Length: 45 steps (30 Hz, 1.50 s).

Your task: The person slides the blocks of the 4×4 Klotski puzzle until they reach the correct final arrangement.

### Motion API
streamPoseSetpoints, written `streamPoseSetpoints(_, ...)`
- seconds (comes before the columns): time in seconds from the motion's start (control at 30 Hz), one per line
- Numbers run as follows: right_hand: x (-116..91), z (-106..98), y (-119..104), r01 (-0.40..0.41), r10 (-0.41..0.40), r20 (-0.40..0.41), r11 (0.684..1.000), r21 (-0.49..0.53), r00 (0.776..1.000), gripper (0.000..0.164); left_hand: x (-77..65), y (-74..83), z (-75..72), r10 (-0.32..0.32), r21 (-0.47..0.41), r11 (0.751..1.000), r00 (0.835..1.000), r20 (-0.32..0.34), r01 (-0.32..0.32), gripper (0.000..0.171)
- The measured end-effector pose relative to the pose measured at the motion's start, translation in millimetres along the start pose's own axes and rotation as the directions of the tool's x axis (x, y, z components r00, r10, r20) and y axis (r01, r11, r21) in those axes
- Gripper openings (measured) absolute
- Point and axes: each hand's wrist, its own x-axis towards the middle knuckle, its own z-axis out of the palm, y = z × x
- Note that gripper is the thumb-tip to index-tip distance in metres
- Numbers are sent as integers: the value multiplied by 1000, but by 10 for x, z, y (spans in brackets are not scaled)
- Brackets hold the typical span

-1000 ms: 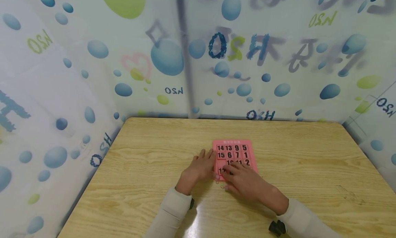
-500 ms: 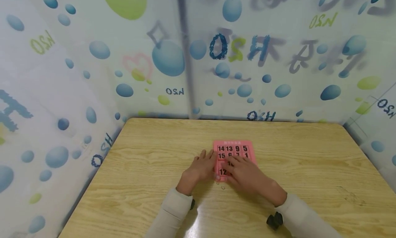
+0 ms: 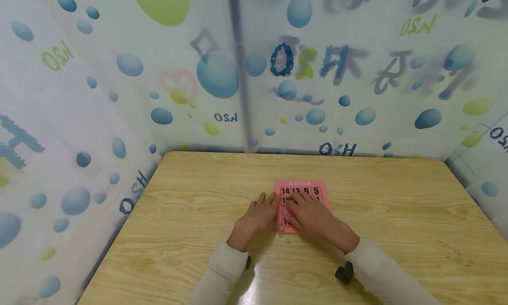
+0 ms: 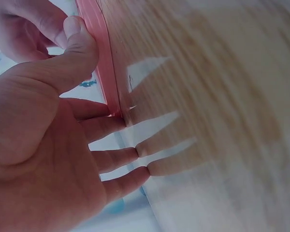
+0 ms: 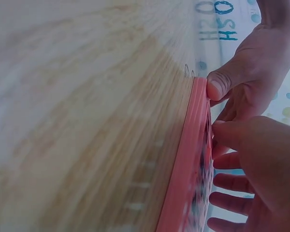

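A pink number slide puzzle [image 3: 301,184] with black-numbered tiles lies flat on the table. My left hand [image 3: 259,214] rests along its left side. In the left wrist view, that thumb [image 4: 79,36] presses at the puzzle's near corner, and the nearly straight fingers [image 4: 113,159] reach down to the tabletop, the foremost at the frame's edge. Over the tiles spreads my right hand [image 3: 315,217], covering the middle and right lower ones. Its extended fingertips [image 5: 222,181] and thumb touch the puzzle's face in the right wrist view. The 14, 9 and 5 tiles show past the fingers.
The wooden table [image 3: 198,181] stretches around the puzzle, its back edge against a printed curtain [image 3: 178,45] of blue and green drops. Small ring-like marks [image 3: 287,241] show just in front of the puzzle. Black wrist devices [image 3: 344,273] sit at both cuffs.
The right hand has slid away from me across the tiles, from the lower rows up over the middle rows. The left hand keeps its place at the puzzle's left side.
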Motion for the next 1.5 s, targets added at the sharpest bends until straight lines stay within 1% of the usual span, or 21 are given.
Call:
streamPoseSetpoints(0.27,33,-33,1,2,-1,35,1000,-22,999,45,6,-4,22,14,13,1000,1000,-7,-14,93)
streamPoseSetpoints(0.53,34,-36,-4,-6,7,74,1000,-24,997,47,-4,3,23,15,15,1000,1000,-16,-15,93)
streamPoseSetpoints(0.77,19,-33,-14,19,-18,66,1000,-23,998,45,-6,9,24,10,20,1000,1000,-19,-9,93)
streamPoseSetpoints(1.03,-5,-55,-28,34,-34,61,999,9,998,41,-10,6,2,7,-10,1000,1000,-12,-7,93)
streamPoseSetpoints(1.2,-16,-56,-35,48,-49,47,999,20,998,37,-13,6,-5,6,4,1000,1000,-10,-6,93)
streamPoseSetpoints(1.4,-32,-57,-38,43,-44,58,999,18,997,40,-13,9,-8,8,0,1000,1000,-8,-8,92)
streamPoseSetpoints(1.5,-41,-54,-37,59,-60,44,998,8,997,39,-4,2,-1,10,-2,1000,1000,-14,-10,91)
